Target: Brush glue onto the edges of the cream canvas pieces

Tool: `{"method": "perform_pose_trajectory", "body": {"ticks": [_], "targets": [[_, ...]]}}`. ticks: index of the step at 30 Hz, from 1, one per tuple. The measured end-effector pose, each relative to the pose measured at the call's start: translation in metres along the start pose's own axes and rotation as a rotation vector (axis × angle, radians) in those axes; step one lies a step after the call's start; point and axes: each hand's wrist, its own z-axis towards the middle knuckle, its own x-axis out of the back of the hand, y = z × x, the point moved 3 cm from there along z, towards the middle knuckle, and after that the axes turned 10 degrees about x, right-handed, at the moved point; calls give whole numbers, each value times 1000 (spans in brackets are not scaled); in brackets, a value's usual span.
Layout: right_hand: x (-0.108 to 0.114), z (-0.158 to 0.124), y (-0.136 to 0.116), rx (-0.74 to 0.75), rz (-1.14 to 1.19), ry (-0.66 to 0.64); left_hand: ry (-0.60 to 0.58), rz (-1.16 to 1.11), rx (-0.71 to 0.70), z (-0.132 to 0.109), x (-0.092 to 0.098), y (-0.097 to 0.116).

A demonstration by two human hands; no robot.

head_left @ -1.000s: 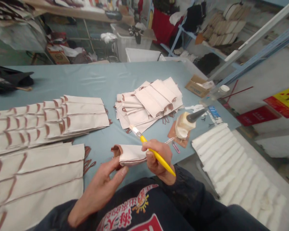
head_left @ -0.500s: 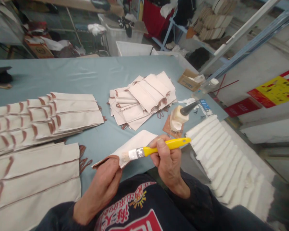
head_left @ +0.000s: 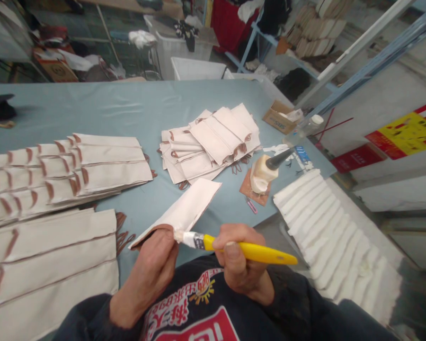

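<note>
While left hand (head_left: pixel 152 265) grip is pinching fabric piece (head_left: pixel 188 208) at worktop (head_left: pixel 128 109) 6 o'clock, right hand (head_left: pixel 239 265) grip is wrapping yellow brush (head_left: pixel 234 247); bristles working close to thumb: paste maybe smearing fingers, piece slipping.

Upper garment: one dark navy long-sleeved top (head_left: pixel 262 327), creased across the front. Chest print (head_left: pixel 184 312): red characters edged in white, a yellow-orange sunburst motif (head_left: pixel 208 296), and a red block with a white border at the bottom edge of the view. Sleeves: left sleeve (head_left: pixel 85 322) and right sleeve (head_left: pixel 298 293), same navy, ending at the wrists; left hand (head_left: pixel 152 270) and right hand (head_left: pixel 239 267) both bare.
</note>
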Motion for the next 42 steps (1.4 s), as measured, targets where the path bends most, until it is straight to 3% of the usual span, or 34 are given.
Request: {"method": "perform_pose_trajectory", "body": {"ticks": [4,7,9,12,16,21,26,32,38,42], "targets": [[-4,13,-5,-135,171,68,28,5,-7,0,0,-1],[-5,23,5,-338,320,119,23,56,-7,-2,-1,-1],[-4,30,17,-388,348,100,19,101,-15,-3,-2,-1],[1,35,29,-362,272,106,16,154,-39,-4,-4,0],[6,35,21,-345,235,158,11,163,-37,-4,-5,-1],[-1,31,15,-326,247,78,15,58,1,-6,-4,-1],[2,28,21,-287,145,160,23,-10,55,-7,-3,0],[2,31,27,-291,193,63,48,-58,103,-6,-2,0],[19,41,18,-150,20,191,-2,-105,215,-5,-3,-2],[3,36,-7,-27,34,-32,-19,-132,226,-2,-4,-1]]}}
